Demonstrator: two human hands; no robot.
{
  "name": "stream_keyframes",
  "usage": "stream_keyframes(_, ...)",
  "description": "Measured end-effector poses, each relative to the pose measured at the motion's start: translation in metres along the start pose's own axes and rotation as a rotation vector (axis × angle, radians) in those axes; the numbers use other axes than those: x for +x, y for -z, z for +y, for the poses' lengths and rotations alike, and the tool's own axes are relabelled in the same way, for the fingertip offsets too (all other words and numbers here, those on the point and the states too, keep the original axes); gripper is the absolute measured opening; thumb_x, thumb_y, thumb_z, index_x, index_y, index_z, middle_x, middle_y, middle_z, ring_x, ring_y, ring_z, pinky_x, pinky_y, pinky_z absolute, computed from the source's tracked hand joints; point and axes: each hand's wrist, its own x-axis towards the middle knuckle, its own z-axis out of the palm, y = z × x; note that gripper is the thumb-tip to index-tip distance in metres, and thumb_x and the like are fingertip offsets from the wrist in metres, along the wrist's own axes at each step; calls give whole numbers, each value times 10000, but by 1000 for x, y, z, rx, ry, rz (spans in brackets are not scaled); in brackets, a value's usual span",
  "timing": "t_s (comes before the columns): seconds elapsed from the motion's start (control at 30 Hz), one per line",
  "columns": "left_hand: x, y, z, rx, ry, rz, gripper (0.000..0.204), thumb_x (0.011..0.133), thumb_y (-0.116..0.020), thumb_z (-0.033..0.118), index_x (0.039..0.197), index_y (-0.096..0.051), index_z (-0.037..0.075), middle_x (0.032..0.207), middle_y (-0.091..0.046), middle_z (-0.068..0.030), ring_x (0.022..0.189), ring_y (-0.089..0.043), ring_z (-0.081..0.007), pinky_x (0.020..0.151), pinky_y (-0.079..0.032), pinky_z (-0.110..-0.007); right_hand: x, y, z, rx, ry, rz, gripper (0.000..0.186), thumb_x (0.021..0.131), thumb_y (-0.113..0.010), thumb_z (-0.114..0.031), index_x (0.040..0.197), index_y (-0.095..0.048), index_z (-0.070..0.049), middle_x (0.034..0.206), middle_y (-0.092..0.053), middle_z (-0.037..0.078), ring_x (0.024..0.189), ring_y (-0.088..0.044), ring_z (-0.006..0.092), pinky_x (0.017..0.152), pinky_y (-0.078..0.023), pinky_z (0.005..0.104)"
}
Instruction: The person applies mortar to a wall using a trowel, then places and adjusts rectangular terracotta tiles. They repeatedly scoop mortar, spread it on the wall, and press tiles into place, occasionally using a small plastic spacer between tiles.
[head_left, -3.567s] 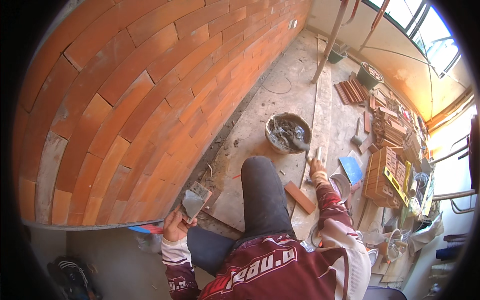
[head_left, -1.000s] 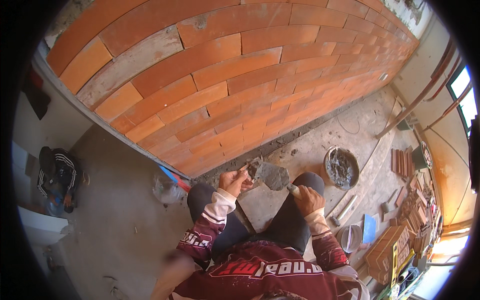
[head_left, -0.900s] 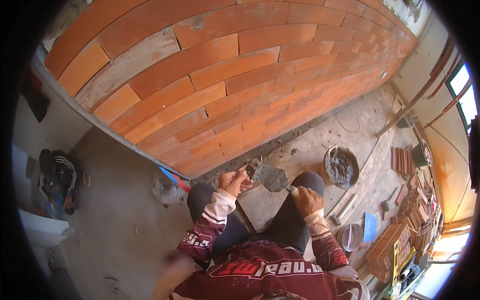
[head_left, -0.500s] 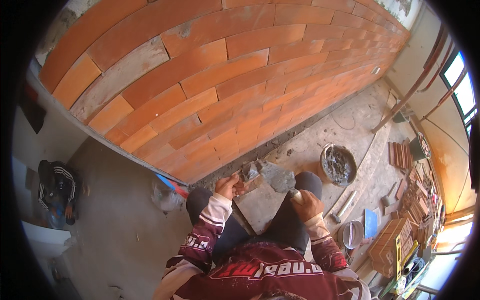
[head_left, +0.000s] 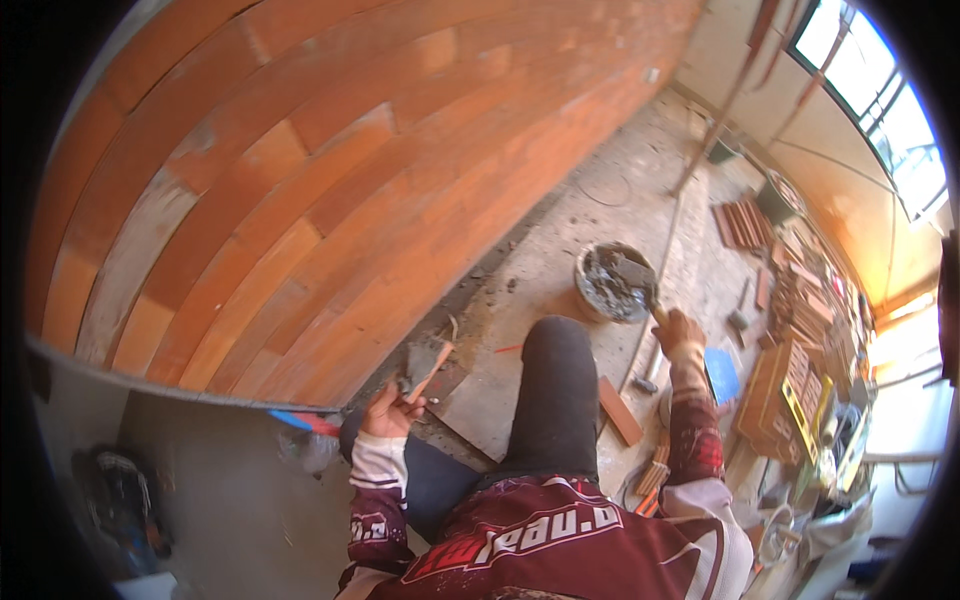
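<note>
My left hand point(head_left: 388, 408) is closed round the end of a thin piece of orange brick point(head_left: 431, 370), held near the foot of the brick wall point(head_left: 330, 235). Grey mortar point(head_left: 418, 362) sits on that piece. My right hand point(head_left: 680, 332) grips the handle of a trowel point(head_left: 632, 273), stretched out to the right. The trowel's blade is over or in the wet mortar inside a round bucket point(head_left: 583, 305). How deep the blade sits I cannot tell.
On the right lie a hammer point(head_left: 645, 384), a loose brick point(head_left: 620, 412), a blue flat board point(head_left: 721, 376), and stacked bricks point(head_left: 775, 400) with a yellow level point(head_left: 800, 412). Props point(head_left: 725, 120) lean beyond the bucket. A person point(head_left: 122, 500) is at the far left.
My right hand and the trowel have moved from beside the brick piece, away and right to the bucket. The left hand still holds the brick piece, now tilted up. The view has turned.
</note>
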Motion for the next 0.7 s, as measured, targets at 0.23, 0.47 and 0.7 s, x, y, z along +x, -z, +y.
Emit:
stream_keyframes(0.23, -15, -4, 3, 75, -16, 30, 254, 993, -538, 241, 1153, -633, 68, 990, -714, -135, 849, -710, -279, 713, -598, -381, 74, 13, 11, -218, -16, -184, 425, 762, -764, -368, 1065, -702, -77, 1083, -696, 171, 1027, -673, 310, 859, -536, 416)
stream_keyframes(0.47, -20, -16, -4, 164, -7, 115, 300, 990, -543, 265, 1203, -609, 64, 971, -709, -127, 816, -701, -264, 702, -581, -365, 138, -73, -34, -294, 77, -326, 427, 707, -796, -299, 1077, -725, -99, 1096, -705, 138, 1037, -679, 292, 873, -558, 404)
stream_keyframes(0.7, -36, -12, 3, 224, -3, 161, 307, 989, -544, 265, 1201, -605, 52, 971, -707, -131, 814, -700, -263, 705, -580, -364, 104, 51, -30, -288, 55, -330, 443, 725, -755, -307, 1118, -713, -105, 1096, -711, 119, 1022, -686, 288, 869, -558, 421)
